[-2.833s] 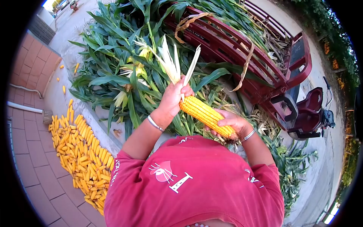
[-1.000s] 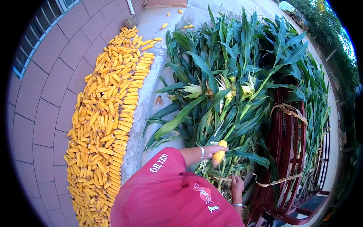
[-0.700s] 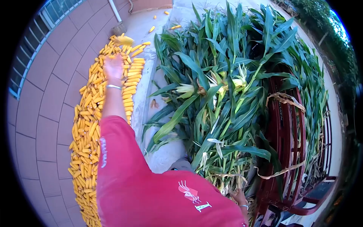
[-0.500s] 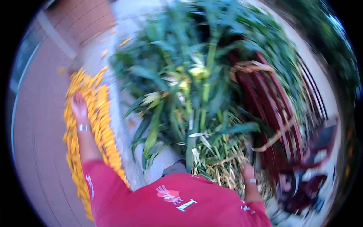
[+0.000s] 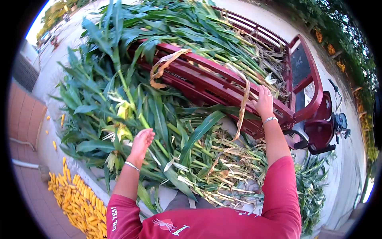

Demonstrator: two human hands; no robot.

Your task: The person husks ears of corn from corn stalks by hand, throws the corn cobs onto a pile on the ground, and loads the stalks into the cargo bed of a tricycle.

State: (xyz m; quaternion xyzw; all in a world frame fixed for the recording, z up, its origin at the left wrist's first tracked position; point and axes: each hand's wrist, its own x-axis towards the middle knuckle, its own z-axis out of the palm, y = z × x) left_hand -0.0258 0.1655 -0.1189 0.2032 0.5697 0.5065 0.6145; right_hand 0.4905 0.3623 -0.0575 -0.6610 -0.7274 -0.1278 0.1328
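Note:
My left hand (image 5: 142, 145) is above the green corn stalks (image 5: 161, 147), fingers stretched out and slightly bent, with nothing seen in it. Close by on its left are pale husked ears (image 5: 123, 109) still on a stalk. My right hand (image 5: 264, 101) reaches to the side rail of the dark red cargo tricycle (image 5: 284, 113), its fingers extended over the rail. Beside it hangs a long dry leaf (image 5: 243, 105); whether the fingers touch it or the rail is hard to tell. Both wrists wear a metal bracelet.
More stalks (image 5: 175, 28) fill the tricycle's bed. Its seat (image 5: 320, 129) and handlebar are at the right. Yellow corn cobs (image 5: 81, 201) lie heaped at lower left beside a tiled wall. Cut dry stalks (image 5: 234, 167) cover the ground before me.
My view has turned rightward. My left hand has moved from over the corn cobs to the stalks. My right hand has risen from the low stalks to the tricycle's rail.

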